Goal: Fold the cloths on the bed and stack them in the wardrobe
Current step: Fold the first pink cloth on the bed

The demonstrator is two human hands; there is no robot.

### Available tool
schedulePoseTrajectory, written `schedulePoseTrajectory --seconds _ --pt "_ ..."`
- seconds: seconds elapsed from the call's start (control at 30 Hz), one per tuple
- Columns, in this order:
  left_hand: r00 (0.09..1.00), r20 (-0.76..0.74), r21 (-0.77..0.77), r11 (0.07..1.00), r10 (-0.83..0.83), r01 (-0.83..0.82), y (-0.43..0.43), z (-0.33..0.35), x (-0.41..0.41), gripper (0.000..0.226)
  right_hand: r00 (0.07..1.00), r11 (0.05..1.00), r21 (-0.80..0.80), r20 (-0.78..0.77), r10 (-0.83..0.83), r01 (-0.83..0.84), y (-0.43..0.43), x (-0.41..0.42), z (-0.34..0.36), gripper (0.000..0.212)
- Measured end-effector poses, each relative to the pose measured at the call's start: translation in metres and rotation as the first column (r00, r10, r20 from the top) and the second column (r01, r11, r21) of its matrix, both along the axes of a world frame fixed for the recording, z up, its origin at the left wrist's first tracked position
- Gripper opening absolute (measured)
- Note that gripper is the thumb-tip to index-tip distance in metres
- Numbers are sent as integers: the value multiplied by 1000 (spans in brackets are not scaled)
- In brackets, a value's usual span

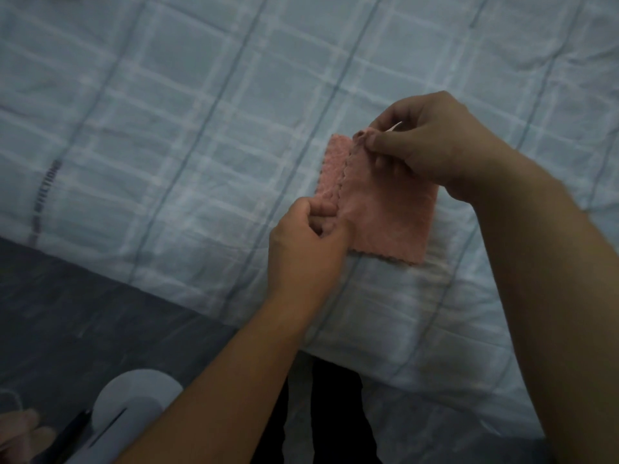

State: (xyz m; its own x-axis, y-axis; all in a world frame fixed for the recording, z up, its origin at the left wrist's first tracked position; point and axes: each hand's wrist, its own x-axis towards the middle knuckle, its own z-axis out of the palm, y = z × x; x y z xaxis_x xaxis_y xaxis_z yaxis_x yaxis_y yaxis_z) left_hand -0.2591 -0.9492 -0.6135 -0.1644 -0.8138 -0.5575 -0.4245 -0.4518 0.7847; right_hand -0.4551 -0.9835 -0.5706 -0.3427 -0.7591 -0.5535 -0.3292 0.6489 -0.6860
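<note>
Two hands, left hand (306, 244) and right hand (432, 145), pinch one pink cloth (382, 209).

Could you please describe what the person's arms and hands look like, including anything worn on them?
Both forearms are bare, with no sleeves in view. The left hand and right hand wear no gloves, rings, watch or bracelets that I can see. Fingernails look short and unpainted.

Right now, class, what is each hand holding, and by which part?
Both hands hold the pink cloth lying on the bed. The right hand pinches its far corner; the left hand pinches the near end of the same folded-over edge.
</note>
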Motion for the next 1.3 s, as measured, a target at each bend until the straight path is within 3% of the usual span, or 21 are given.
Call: schedulePoseTrajectory --seconds 0.13,0.43,0.57,0.9,1.07,1.3 --pt "1000 16 43 999 -21 21 -3 -2 3 15 1000 1000 -4 4 25 -25 -3 2 0 9" --pt "999 39 102 995 -12 8 -12 -5 13 16 927 978 29 -314 206 -208 -10 9 -13 10" --pt "991 107 41 996 -84 80 -17 -5 17 16 874 966 29 -420 243 -255 -12 11 -24 9" --pt "948 259 -58 977 -183 205 -20 -10 23 20 871 963 -39 -437 222 -265 -13 13 -36 15" --pt "868 419 -59 946 -266 319 -25 -3 24 27 823 965 18 -517 234 -263 -13 17 -42 26" --pt "897 389 -272 905 -208 328 -23 7 16 31 804 977 1 -568 177 -214 -10 17 -41 30"
